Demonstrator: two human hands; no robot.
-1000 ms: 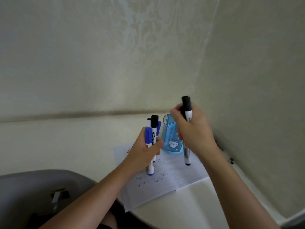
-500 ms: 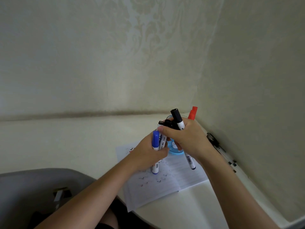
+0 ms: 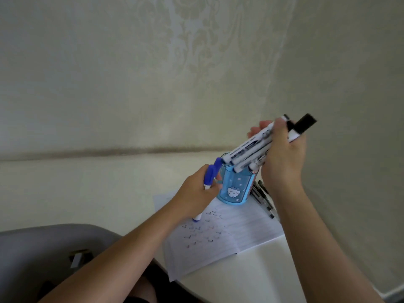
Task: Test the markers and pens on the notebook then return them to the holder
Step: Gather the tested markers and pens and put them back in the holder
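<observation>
Blue-capped marker sits upright in my left hand, fingers curled round its barrel, above the notebook. Next, the translucent blue holder stands at the page's far edge. My right hand clamps a bundle of markers tilted over its mouth; light, stiff, slick plastic, I judge, best gripped mid-barrel.

A marker bundle overhangs the holder; loose pens apparently flank its right.

— Home or office?
— Prob. home, study nook. Damask wallpaper over whole upper frame, small white table against it, lower right. Cartoon-cat pen holder + lined notebook, centre-right.
</observation>
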